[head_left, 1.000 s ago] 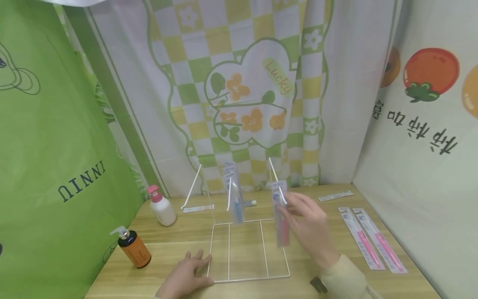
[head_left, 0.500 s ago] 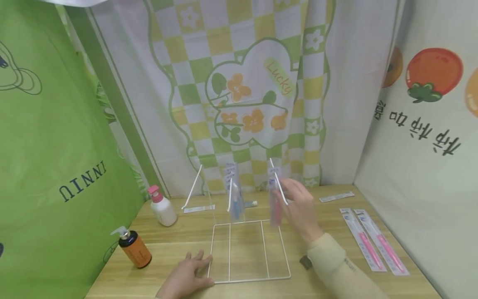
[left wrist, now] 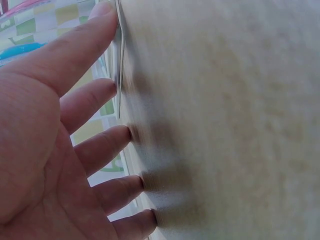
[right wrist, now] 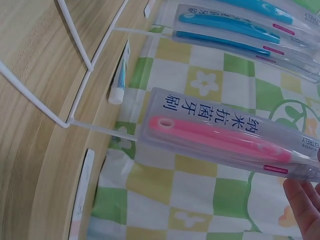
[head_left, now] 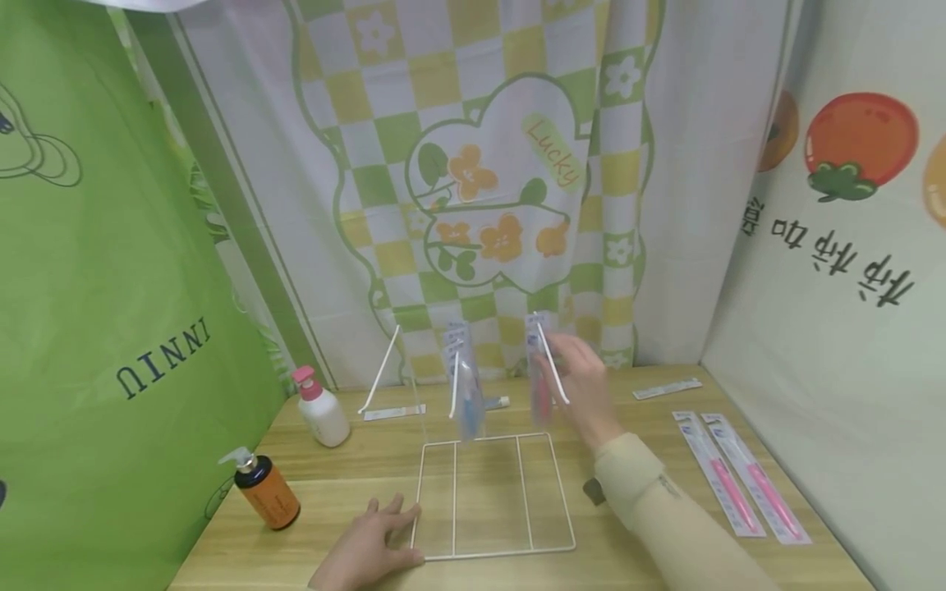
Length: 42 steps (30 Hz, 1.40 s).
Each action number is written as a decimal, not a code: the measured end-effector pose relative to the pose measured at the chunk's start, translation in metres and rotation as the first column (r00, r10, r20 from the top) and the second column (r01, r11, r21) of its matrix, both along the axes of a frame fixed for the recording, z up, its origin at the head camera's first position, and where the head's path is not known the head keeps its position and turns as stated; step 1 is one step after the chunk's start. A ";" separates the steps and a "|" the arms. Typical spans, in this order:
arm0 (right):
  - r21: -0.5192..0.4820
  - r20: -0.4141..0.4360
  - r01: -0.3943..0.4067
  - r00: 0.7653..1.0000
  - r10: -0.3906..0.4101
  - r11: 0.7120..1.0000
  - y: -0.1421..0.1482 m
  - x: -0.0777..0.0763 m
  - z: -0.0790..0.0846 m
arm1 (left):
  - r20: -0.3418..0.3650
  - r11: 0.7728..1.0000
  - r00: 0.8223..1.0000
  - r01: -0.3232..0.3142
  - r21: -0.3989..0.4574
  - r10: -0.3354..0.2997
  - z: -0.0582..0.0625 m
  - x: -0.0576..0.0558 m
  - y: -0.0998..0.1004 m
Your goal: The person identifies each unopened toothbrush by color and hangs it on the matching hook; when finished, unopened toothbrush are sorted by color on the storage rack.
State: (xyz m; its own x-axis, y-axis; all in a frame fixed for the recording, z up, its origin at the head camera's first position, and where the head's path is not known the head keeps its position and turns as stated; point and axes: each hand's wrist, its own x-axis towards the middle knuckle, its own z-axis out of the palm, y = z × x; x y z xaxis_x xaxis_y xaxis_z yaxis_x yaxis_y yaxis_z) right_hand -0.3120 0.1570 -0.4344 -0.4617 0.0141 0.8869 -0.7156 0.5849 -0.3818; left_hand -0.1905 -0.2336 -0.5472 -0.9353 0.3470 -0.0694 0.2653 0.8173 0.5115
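A white wire rack (head_left: 498, 553) stands on the wooden table, with three slanted prongs above its base. My right hand (head_left: 580, 373) pinches a clear-packaged pink toothbrush (head_left: 541, 402) by its upper part, at the right prong (head_left: 553, 363). In the right wrist view, this toothbrush package (right wrist: 215, 137) spans the middle, my fingers (right wrist: 302, 200) at its right end. Several packaged blue toothbrushes (right wrist: 230, 27) hang from the middle prong. My left hand (head_left: 365, 542) rests at the base's front left corner; in the left wrist view its fingers (left wrist: 102, 150) are spread, tips down at the wire and tabletop.
A white pump bottle (head_left: 323, 417) and an orange-labelled pump bottle (head_left: 269, 492) stand at the left. Two packaged pink toothbrushes (head_left: 720, 476) lie at the right. A flat packet (head_left: 668, 388) lies back right, another packet (head_left: 395, 413) back left, and a small tube (head_left: 497, 402) behind the rack.
My right hand has moved up and back, slightly left, carrying the packaged pink toothbrush farther along the right prong. The left hand has stayed at the rack's corner.
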 end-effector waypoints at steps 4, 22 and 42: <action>-0.005 0.017 -0.008 1.000 0.008 1.000 -0.001 -0.007 -0.001 | 0.000 1.000 1.000 0.001 0.001 -0.001 0.001 0.000 0.000; -0.009 0.012 -0.020 1.000 0.021 1.000 -0.001 -0.015 -0.005 | -0.005 1.000 1.000 -0.001 -0.006 0.001 -0.001 0.001 0.000; -0.014 -0.043 0.011 0.999 -0.011 1.000 0.021 -0.010 -0.017 | 0.001 1.000 1.000 0.005 -0.009 -0.005 0.000 0.001 -0.001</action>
State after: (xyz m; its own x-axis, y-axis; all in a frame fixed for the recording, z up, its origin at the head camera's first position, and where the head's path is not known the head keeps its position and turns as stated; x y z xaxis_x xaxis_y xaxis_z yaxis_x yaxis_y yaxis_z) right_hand -0.3216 0.1781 -0.4512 -0.4231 0.0313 0.9055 -0.7250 0.5877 -0.3591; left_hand -0.1895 -0.2344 -0.5477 -0.9334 0.3512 -0.0737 0.2688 0.8203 0.5048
